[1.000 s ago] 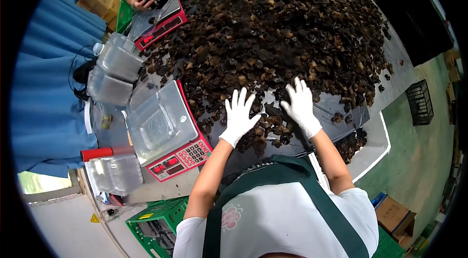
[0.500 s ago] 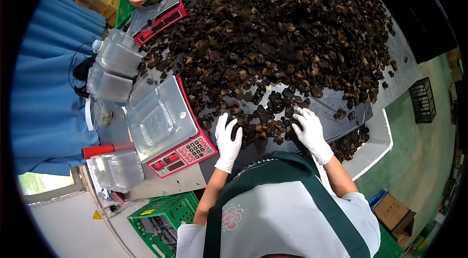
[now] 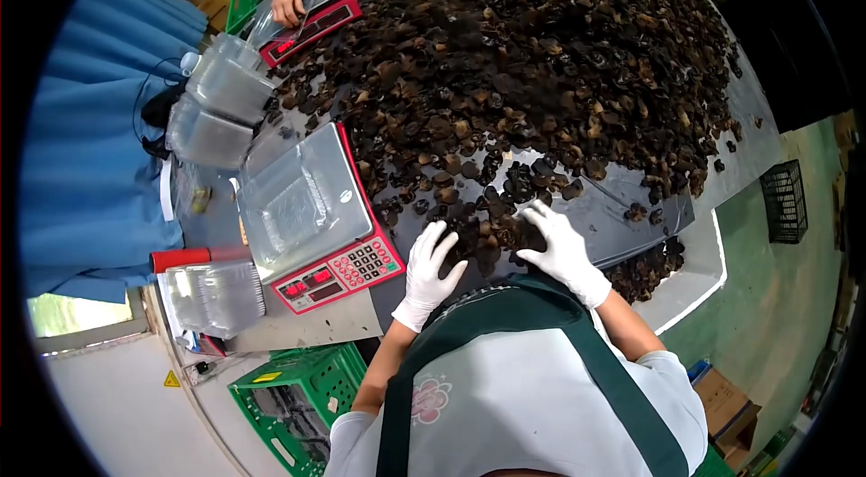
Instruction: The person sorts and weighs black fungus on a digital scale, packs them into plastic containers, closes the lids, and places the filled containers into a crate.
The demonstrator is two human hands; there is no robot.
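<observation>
"Flanking a loose cluster of dark brown, ruffled, leaf-like pieces [image 3: 492,232] near the near edge of a flat grey table [image 3: 756,139] are two hands in thin white gloves, the left hand [image 3: 428,275] and the right hand [image 3: 564,252]."

"Have they got hold of anything?"

"Both look released, with the thumb standing apart from the fingers on each. The left is at the cluster's left side, the right at its right side. Whether a piece is pinned under a fingertip, I can't tell."

"And the rest of those pieces?"

"A broad heap of the same dark brown pieces [image 3: 541,71] covers the middle of the table and spreads toward the far edge. A few strays lie toward the right edge."

"What's beside the left hand?"

"A red-framed electronic scale [image 3: 334,283] with a keypad, at the near left corner. A clear, rectangular plastic container [image 3: 293,204] rests on its pan. Farther along the left edge are stacks of clear plastic containers [image 3: 216,85]."

"And past the right hand?"

"A white, straight-sided bin [image 3: 696,283] by the near edge, with more dark pieces in it."

"Is someone else there?"

"Yes, a co-worker's bare hand [image 3: 287,4] is at a second red electronic scale [image 3: 325,23] near the far left corner. Its grip is too small to make out."
</observation>
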